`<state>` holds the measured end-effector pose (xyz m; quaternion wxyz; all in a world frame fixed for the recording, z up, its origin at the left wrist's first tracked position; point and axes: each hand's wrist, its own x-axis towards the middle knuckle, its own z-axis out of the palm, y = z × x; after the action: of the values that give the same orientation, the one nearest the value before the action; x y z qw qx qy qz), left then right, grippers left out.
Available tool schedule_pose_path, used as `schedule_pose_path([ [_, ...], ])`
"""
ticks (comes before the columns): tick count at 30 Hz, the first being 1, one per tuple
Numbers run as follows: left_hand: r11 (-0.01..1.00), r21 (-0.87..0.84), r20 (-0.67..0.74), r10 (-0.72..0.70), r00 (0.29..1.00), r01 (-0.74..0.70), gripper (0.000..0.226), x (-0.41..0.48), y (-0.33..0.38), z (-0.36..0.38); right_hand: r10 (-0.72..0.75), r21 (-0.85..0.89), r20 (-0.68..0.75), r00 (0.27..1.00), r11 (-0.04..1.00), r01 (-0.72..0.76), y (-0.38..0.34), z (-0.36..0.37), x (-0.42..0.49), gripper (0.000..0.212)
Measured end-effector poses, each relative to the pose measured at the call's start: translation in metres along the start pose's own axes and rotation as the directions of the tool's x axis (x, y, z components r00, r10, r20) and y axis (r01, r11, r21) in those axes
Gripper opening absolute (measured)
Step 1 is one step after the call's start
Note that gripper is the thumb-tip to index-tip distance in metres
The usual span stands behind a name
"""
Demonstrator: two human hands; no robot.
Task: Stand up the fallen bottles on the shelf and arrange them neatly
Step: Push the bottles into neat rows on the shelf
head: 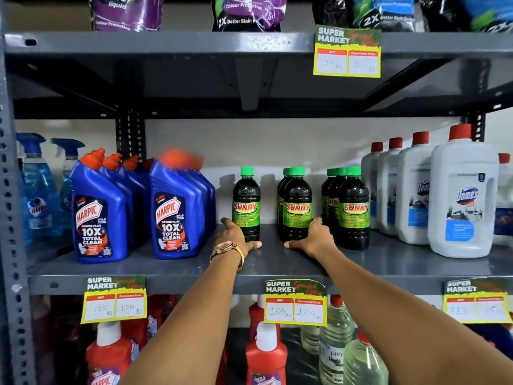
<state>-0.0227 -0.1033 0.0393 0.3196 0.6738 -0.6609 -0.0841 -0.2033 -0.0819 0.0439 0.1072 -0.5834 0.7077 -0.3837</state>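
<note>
Dark Sunny bottles with green caps stand upright on the grey middle shelf (272, 262). A single one (246, 202) stands at the left, a short row (297, 204) in the middle, another row (354, 207) at the right. My left hand (236, 237), with a watch on the wrist, wraps the base of the single bottle, thumb in front of it. My right hand (316, 237) cups the base of the front bottle of the middle row, thumb on the shelf. No bottle lies on its side.
Blue Harpic bottles (175, 209) stand in rows left of the Sunny bottles, with spray bottles (36, 190) beyond them. White Domex jugs (460, 198) fill the right. Price tags (295, 302) hang on the shelf edge. Red bottles (265, 354) sit below.
</note>
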Motion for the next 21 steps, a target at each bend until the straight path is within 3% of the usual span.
schedule_pose_path([
  [2,1.0,-0.018,0.026,-0.013,1.0,0.014,0.122,-0.004,0.001,-0.002,0.021,0.083,0.082,0.996,0.996,-0.028,0.001,-0.006,-0.001,0.105],
  [5,1.0,-0.02,0.052,-0.003,0.999,0.004,0.125,-0.019,-0.001,-0.005,-0.018,0.225,0.217,0.976,0.974,-0.032,0.009,-0.026,-0.005,0.085],
  [7,0.992,0.105,-0.016,0.067,0.998,-0.065,0.114,-0.034,-0.004,-0.006,-0.021,0.248,0.181,0.983,0.968,-0.026,0.027,-0.042,-0.006,0.066],
  [9,0.949,0.205,-0.112,0.264,0.958,-0.238,0.082,-0.047,-0.005,-0.008,0.01,0.277,0.039,0.999,0.961,-0.02,0.051,-0.058,-0.007,0.036],
  [11,0.865,0.158,-0.075,0.491,0.868,-0.476,0.045,-0.053,0.002,-0.009,0.075,0.182,-0.15,0.986,0.982,-0.047,0.073,-0.074,-0.004,0.039],
  [13,0.78,0.073,0.064,0.619,0.783,-0.622,0.034,-0.053,0.016,-0.006,0.13,0.081,-0.228,0.965,0.99,-0.114,0.084,-0.086,0.002,0.082],
  [15,0.747,-0.01,0.182,0.655,0.733,-0.665,0.039,-0.053,0.038,0.001,0.179,0.136,-0.144,0.973,0.978,-0.159,0.088,-0.087,0.011,0.118],
  [17,0.754,-0.062,0.263,0.645,0.718,-0.654,0.045,-0.056,0.06,0.014,0.157,0.257,-0.042,0.987,0.956,-0.141,0.088,-0.083,0.021,0.113],
  [21,0.79,-0.001,0.385,0.566,0.729,-0.613,0.05,-0.055,0.077,0.035,0.087,0.262,-0.055,0.995,0.962,-0.07,0.093,-0.071,0.034,0.083],
])
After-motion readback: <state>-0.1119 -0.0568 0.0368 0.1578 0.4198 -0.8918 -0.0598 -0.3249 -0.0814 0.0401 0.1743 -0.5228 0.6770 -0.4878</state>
